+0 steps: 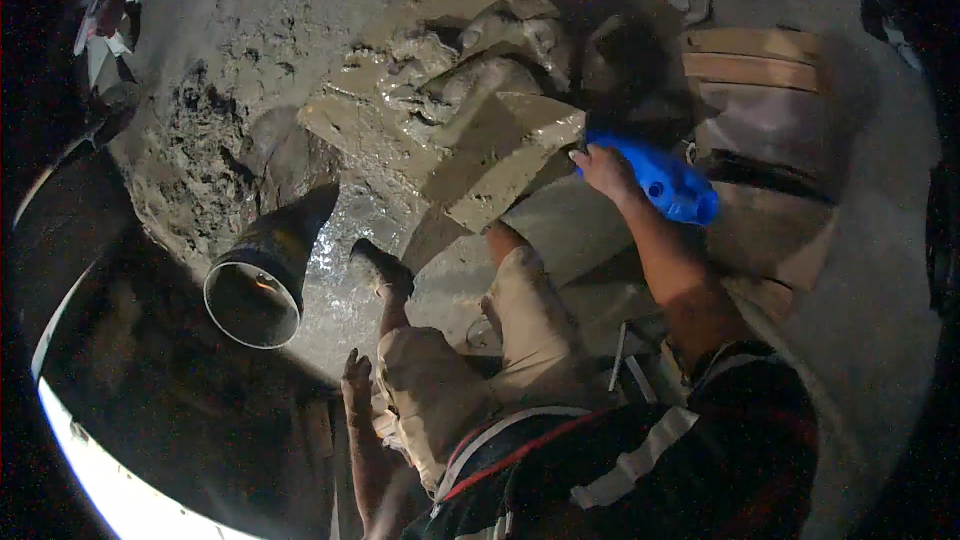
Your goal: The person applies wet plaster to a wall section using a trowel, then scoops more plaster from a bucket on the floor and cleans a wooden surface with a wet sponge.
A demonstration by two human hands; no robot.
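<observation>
My right hand (605, 170) is closed at the near end of a blue plastic container (675, 185), which lies on its side and has a round dark hole in its wall. The fingers are partly hidden. Right beside it is the corner of a flat slab coated in wet grey-brown mud (510, 155). Thick wet mud (480, 65) is heaped and folded on the slab's far part. Low on the left, near my knee, my left hand (357, 375) hangs with its fingers apart, holding nothing. My mud-covered foot (380, 265) rests on the wet ground.
A wide, open-ended dark cylinder (253, 305) lies left of my foot. Rougher mud (205, 150) spreads beyond it. At the right stand a stack of brown slabs or boards (755, 80) and a tan block (765, 230). Thin light strips (620, 355) lie by my right elbow.
</observation>
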